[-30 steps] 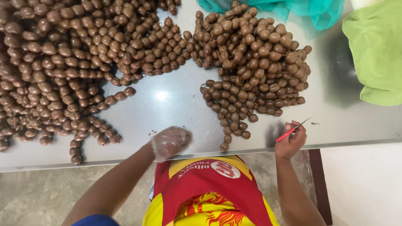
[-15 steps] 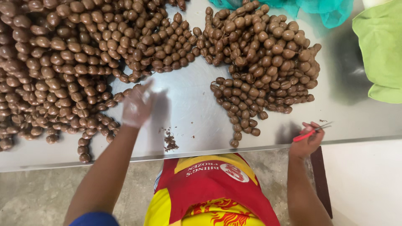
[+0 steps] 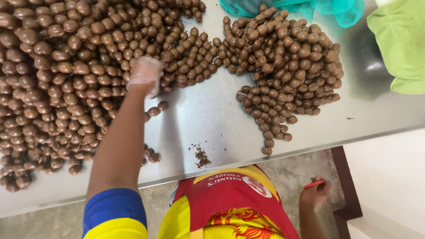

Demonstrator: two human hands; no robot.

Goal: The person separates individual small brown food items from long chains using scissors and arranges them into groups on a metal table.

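Reaching my gloved left hand (image 3: 145,73) into the big nut pile (image 3: 57,79), grip closing on nuts, unclear; right hand (image 3: 315,194) held a red tool (image 3: 314,184) below the desk (image 3: 208,115).

1. A shiny metal bench (image 3: 212,110) carries everything.
2. A big heap of brown nuts (image 3: 66,79) covers its left part.
3. A smaller heap of nuts (image 3: 287,66) lies right of the big heap, apart from it.
4. Brown crumbs (image 3: 201,156) lie below the gap between the heaps.
5. A green cloth (image 3: 400,42) lies far right; teal netting (image 3: 301,6) touches the smaller heap's top.
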